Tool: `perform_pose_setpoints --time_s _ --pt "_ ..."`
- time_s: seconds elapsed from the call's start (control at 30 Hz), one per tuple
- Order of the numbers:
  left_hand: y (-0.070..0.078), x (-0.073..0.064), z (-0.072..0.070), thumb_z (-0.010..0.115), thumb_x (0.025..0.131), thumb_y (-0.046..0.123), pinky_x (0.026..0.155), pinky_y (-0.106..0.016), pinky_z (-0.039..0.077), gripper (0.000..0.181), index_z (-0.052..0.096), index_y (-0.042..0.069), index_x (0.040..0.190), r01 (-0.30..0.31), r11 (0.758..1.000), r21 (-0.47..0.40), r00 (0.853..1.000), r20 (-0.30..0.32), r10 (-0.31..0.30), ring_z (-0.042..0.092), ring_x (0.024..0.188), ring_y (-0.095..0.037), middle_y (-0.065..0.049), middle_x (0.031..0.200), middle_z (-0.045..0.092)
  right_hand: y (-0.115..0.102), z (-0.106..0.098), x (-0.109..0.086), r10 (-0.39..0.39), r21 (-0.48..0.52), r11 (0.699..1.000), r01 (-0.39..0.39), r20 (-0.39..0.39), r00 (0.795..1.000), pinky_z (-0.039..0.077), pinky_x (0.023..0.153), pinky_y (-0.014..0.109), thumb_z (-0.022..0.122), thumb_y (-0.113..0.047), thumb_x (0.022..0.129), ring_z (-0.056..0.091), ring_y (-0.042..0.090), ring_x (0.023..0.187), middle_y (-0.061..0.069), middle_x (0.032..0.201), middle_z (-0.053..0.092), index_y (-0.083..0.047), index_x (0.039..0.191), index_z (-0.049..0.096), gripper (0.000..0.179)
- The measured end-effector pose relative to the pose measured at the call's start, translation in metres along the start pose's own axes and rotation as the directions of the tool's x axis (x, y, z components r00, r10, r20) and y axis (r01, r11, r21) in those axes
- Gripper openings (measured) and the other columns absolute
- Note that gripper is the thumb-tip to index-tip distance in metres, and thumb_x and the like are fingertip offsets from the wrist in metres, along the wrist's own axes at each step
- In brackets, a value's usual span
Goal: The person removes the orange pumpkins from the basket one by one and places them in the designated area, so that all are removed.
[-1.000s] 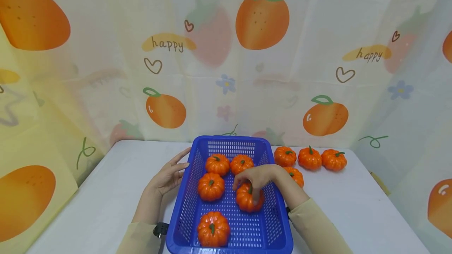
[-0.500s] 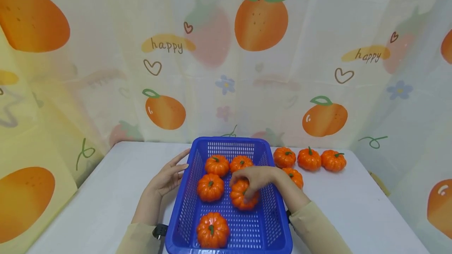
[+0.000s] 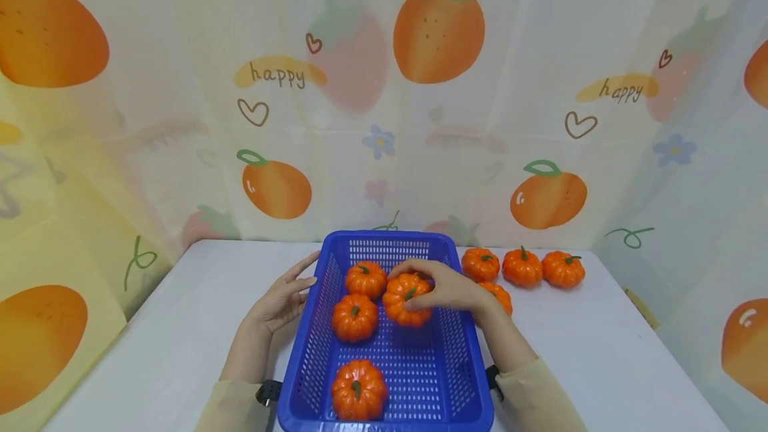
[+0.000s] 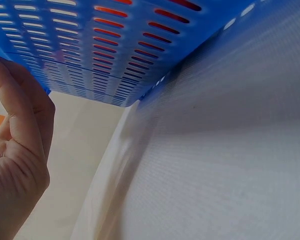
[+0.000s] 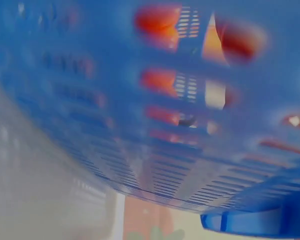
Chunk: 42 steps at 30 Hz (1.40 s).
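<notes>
By the right hand point(image 3: 447, 287) a pumpkin point(image 3: 397, 309) is gripped, brought farther back inside the blue basket point(image 3: 384, 235) and seemingly raised, so repositioning is suggested; the loosely spread left hand point(image 3: 282, 302) is placed at the basket's side.

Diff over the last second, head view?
The right hand moved its held pumpkin toward the far end of the blue basket and slightly left, apparently lifting it. Unchanged: left hand at the basket's left side, three left-side pumpkins inside, four pumpkins outside.

Seemingly a makeshift booth, fruit-printed cloth point(image 3: 432, 179) hanging behind and beside a white table point(image 3: 600, 339).
</notes>
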<state>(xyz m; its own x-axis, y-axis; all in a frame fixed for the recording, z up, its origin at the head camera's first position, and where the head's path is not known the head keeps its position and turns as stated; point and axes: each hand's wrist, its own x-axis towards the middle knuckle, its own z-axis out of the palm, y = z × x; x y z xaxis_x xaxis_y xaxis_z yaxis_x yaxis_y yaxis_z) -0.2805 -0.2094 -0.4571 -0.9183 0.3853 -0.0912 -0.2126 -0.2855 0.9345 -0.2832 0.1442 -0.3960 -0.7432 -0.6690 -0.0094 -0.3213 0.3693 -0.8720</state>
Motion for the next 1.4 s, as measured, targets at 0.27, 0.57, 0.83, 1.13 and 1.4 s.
perform_pose_setpoints --time_s 0.27,0.57,0.83,1.13,1.4 --pt "0.001 -0.001 0.001 0.042 0.104 0.007 0.069 -0.021 0.061 0.064 0.015 0.021 0.159 -0.003 1.0 -0.008 1.0 -0.001 0.003 0.072 0.079 -0.009 0.004 0.104 0.072 -0.004 -0.003 -0.014 -0.022 0.131 0.991 0.043 -0.155 0.988 0.056 0.094 0.035 0.076 -0.026 0.084 0.062 0.023 0.112 0.001 0.134 0.06 -0.027 0.134 0.059 0.053" --pt "0.003 -0.001 0.003 0.044 0.103 0.006 0.07 -0.021 0.061 0.065 0.015 0.02 0.159 0.001 1.0 -0.017 1.0 -0.007 -0.001 0.072 0.079 -0.009 0.004 0.103 0.072 -0.011 -0.006 -0.029 -0.069 0.158 0.981 0.116 -0.277 0.958 0.049 0.103 0.045 0.075 -0.023 0.085 0.054 0.032 0.126 0.006 0.144 0.052 -0.022 0.137 0.054 0.056" --pt "0.003 -0.001 0.003 0.044 0.103 0.008 0.069 -0.02 0.061 0.065 0.015 0.02 0.16 0.005 1.0 -0.008 1.0 -0.012 -0.005 0.071 0.078 -0.009 0.004 0.103 0.071 -0.015 -0.02 -0.042 -0.154 0.139 0.967 0.213 -0.345 0.926 0.057 0.091 0.038 0.063 -0.017 0.094 0.061 0.023 0.113 0.003 0.139 0.054 -0.022 0.141 0.051 0.048" --pt "0.002 -0.001 0.001 0.043 0.103 0.007 0.069 -0.021 0.061 0.065 0.013 0.02 0.16 -0.001 1.0 -0.025 1.0 0.014 0.001 0.071 0.078 -0.009 0.002 0.103 0.071 -0.011 -0.044 -0.064 -0.198 0.189 0.934 0.302 -0.429 0.881 0.061 0.081 0.027 0.069 0.001 0.086 0.061 0.011 0.11 -0.003 0.139 0.05 -0.014 0.142 0.048 0.062" --pt "0.003 -0.002 0.005 0.043 0.103 0.006 0.071 -0.021 0.061 0.064 0.014 0.019 0.16 -0.006 1.0 -0.015 1.0 0.021 0.006 0.071 0.081 -0.009 0.004 0.106 0.071 -0.008 -0.059 -0.082 -0.133 0.094 0.974 0.204 -0.493 0.86 0.06 0.083 0.025 0.075 0.0 0.081 0.057 0.014 0.115 -0.003 0.144 0.042 -0.014 0.149 0.038 0.079"
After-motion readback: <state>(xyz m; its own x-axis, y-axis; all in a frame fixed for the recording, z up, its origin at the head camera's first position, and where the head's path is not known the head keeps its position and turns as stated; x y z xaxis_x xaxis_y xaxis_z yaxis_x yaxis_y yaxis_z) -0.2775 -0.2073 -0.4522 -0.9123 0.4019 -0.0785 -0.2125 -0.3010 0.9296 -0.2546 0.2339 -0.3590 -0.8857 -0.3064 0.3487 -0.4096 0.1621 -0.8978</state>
